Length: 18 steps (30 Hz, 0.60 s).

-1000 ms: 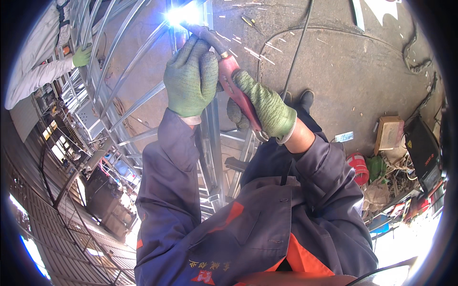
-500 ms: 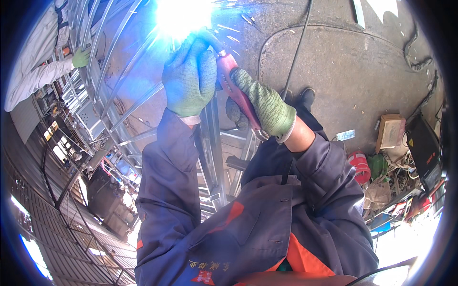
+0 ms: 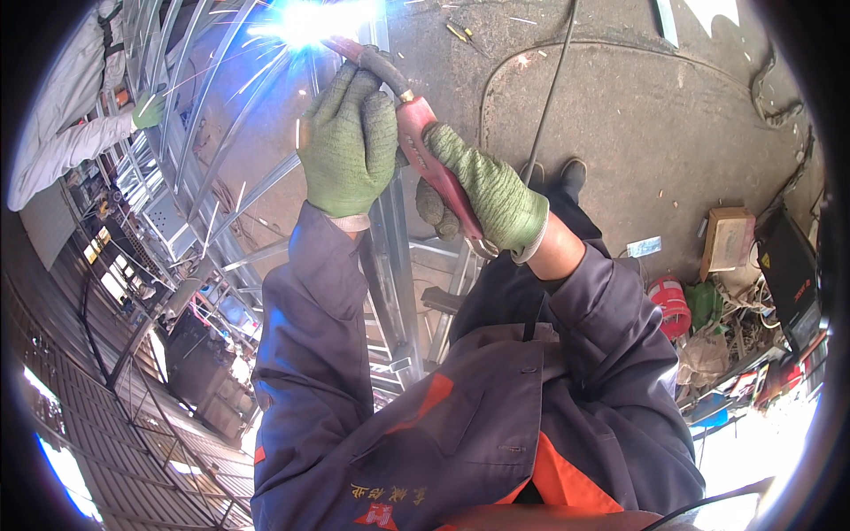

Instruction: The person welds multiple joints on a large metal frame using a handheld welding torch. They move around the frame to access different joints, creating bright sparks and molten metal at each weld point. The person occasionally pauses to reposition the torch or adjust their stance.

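Red torch (image 3: 428, 152) gripped in right hand (image 3: 496, 196); left hand (image 3: 348, 150): grip unclear; glare (image 3: 323, 21) hides tip.

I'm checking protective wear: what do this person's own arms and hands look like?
The left hand and right hand wear matching green gloves with wrinkled surfaces and pale wrist cuffs. The sleeves are dark greyish purple; the right one ends short of its glove, leaving some forearm bare.

A metalworking workshop; bright welding arc (image 3: 320, 21); red-handled torch (image 3: 430, 150); metal framing (image 3: 396, 257); grimy concrete floor (image 3: 633, 111)
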Each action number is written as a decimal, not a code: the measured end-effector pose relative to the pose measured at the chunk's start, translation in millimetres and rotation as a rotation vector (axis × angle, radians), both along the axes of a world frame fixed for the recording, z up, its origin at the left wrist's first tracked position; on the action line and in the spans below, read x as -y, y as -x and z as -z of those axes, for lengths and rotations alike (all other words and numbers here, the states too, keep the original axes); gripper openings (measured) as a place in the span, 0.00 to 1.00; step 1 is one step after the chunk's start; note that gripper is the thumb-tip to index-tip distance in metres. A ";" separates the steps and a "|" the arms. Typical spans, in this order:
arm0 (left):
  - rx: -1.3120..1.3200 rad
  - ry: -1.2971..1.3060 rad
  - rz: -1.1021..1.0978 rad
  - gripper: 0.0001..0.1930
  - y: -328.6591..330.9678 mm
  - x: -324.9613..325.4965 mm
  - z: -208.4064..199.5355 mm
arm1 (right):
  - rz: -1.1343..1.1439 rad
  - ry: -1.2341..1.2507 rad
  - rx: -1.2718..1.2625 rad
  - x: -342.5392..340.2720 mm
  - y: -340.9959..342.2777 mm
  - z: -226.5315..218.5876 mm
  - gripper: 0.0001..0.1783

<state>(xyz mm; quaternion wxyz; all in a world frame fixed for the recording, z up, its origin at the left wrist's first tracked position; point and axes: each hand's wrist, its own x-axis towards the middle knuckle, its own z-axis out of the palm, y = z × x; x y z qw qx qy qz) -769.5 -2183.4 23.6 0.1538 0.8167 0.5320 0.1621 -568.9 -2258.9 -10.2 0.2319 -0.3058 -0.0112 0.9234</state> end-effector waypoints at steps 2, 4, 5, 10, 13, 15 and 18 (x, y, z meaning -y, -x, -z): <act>0.006 0.010 0.001 0.14 -0.2 0.4 -0.1 | 0.026 -0.027 0.013 3.0 1.5 3.0 0.35; 0.037 0.008 -0.001 0.14 -0.8 0.6 0.3 | 0.085 -0.102 0.039 5.7 5.7 6.1 0.35; 0.029 -0.009 0.006 0.14 -1.1 0.6 0.2 | 0.086 -0.030 0.011 6.4 7.7 7.7 0.35; 0.006 -0.009 0.006 0.14 -2.2 0.4 -1.5 | 0.057 0.049 0.043 5.9 11.3 8.9 0.36; 0.046 -0.016 0.019 0.14 -1.7 -0.1 -1.6 | 0.129 -0.113 0.015 9.6 9.7 0.6 0.32; 0.048 -0.039 0.033 0.14 -0.6 -0.1 -0.4 | 0.250 -0.340 0.110 11.8 15.1 -6.3 0.30; 0.062 -0.025 0.032 0.14 2.8 0.1 1.0 | 0.191 -0.151 0.073 10.0 21.8 -11.2 0.35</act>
